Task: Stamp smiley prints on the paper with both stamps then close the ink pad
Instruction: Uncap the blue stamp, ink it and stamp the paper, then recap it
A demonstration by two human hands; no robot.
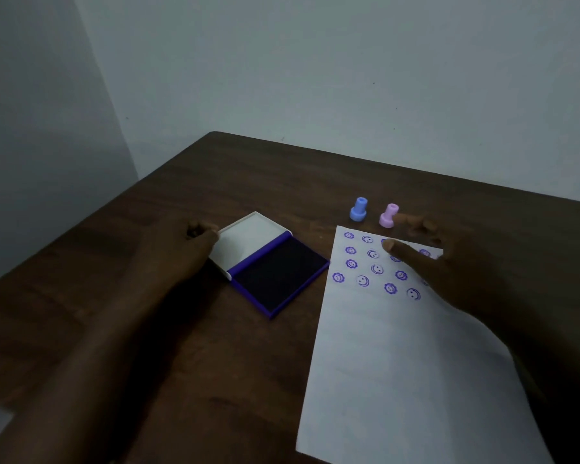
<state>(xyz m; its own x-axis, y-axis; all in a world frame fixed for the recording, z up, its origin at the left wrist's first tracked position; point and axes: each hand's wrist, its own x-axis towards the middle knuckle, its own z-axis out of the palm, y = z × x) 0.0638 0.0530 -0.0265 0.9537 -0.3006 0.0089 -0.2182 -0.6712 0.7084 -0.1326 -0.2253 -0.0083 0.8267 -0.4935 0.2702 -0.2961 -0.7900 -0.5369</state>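
Observation:
A white sheet of paper (392, 356) lies on the dark wooden table (248, 172), its top part covered with several purple smiley prints. Beyond its top edge stand a blue stamp (359, 209) and a pink stamp (388, 216), both upright. The ink pad (278, 274) lies open to the left of the paper, dark pad up, with its white lid (248, 241) folded back. My left hand (185, 249) touches the lid's left edge with curled fingers. My right hand (449, 262) hovers over the paper's top right, fingers spread, fingertips just beside the pink stamp, holding nothing.
A pale wall stands behind the table's far edge. The table's rounded far corner is at the upper left. Bare wood shows in front of the ink pad and to the left of my left arm.

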